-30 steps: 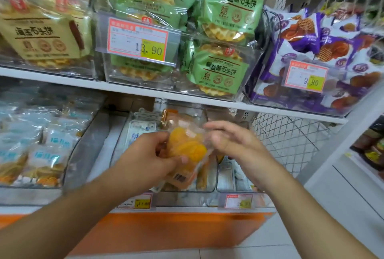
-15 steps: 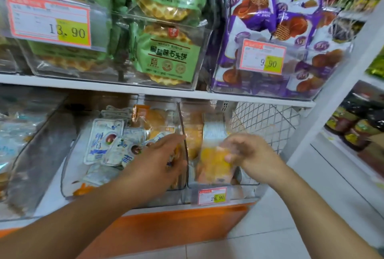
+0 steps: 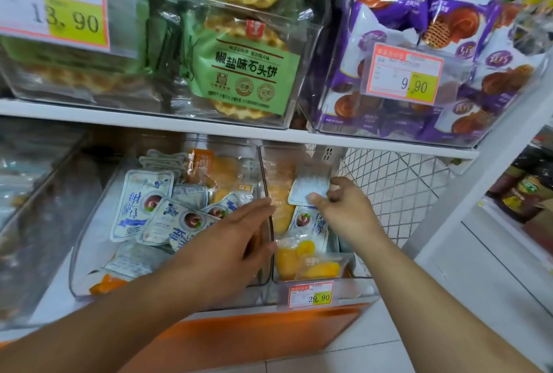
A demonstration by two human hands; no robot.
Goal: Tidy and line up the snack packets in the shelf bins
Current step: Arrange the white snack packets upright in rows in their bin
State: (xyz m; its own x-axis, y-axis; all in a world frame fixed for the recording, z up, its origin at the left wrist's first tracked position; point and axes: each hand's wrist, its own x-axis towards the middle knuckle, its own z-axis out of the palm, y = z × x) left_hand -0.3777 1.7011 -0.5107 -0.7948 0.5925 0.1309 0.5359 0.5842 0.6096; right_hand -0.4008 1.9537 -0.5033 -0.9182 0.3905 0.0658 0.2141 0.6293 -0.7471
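Note:
Two clear bins sit side by side on the lower shelf. The wide left bin (image 3: 89,253) holds several white-and-blue plum packets (image 3: 140,205) mixed with orange packets (image 3: 221,169). The narrow right bin (image 3: 353,265) holds yellow-orange fruit packets (image 3: 302,262) and a plum packet (image 3: 311,221). My right hand (image 3: 344,208) pinches a small white packet (image 3: 309,188), back side up, over the right bin. My left hand (image 3: 230,250) lies flat over the left bin's right side, fingers reaching the divider wall, holding nothing.
The upper shelf (image 3: 149,121) carries bins of green waffle-cookie bags (image 3: 242,67) and purple pastry bags (image 3: 398,13), with price tags 13.90 and 9.90. A 29.90 tag (image 3: 311,295) hangs on the right bin. White wire mesh (image 3: 398,193) closes the shelf's right end; another bin (image 3: 36,208) at left.
The orange packet held by both hands now lies in the right bin. My right hand has taken up a white packet there. My left hand moved right to the divider.

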